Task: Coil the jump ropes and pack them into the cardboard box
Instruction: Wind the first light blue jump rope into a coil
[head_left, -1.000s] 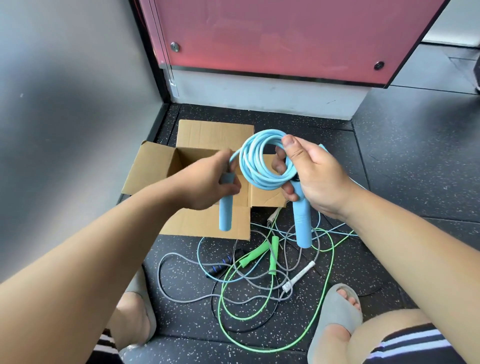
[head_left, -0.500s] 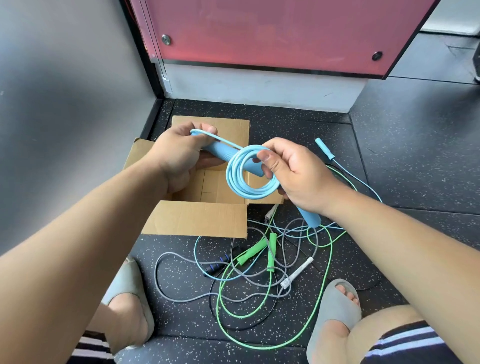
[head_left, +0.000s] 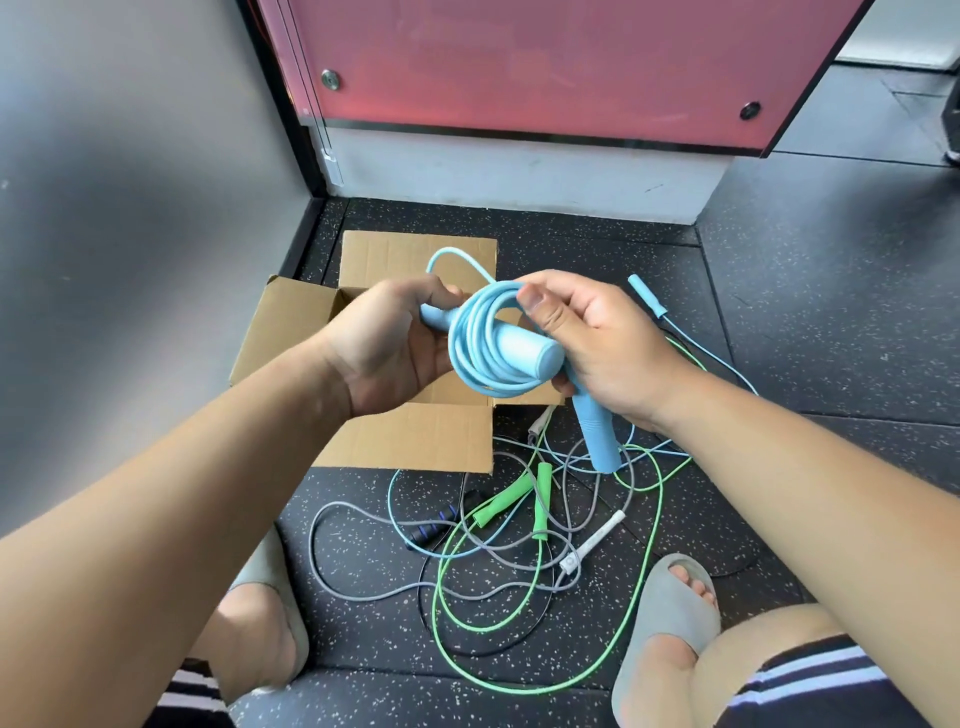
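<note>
A light blue jump rope (head_left: 480, 343) is wound into a coil in front of me, above the open cardboard box (head_left: 410, 441). My left hand (head_left: 387, 345) grips one blue handle (head_left: 524, 353), which is pushed through the coil's middle. My right hand (head_left: 592, 348) pinches the coil with the thumb on top and holds the second blue handle (head_left: 600, 436), which points down. On the floor lies a tangle of uncoiled ropes: a green one (head_left: 540, 499), a grey one with a white handle (head_left: 592, 543), a black-handled one (head_left: 441, 525) and a thin blue one (head_left: 647, 296).
The box sits in a corner between a grey wall (head_left: 130, 208) on the left and a red panel (head_left: 545, 62) behind. My feet in grey slippers (head_left: 660, 613) flank the rope tangle on the speckled black floor (head_left: 805, 322).
My left hand has pushed its handle further through the coil, so its end sticks out on my side. Both hands and the coil stay above the box.
</note>
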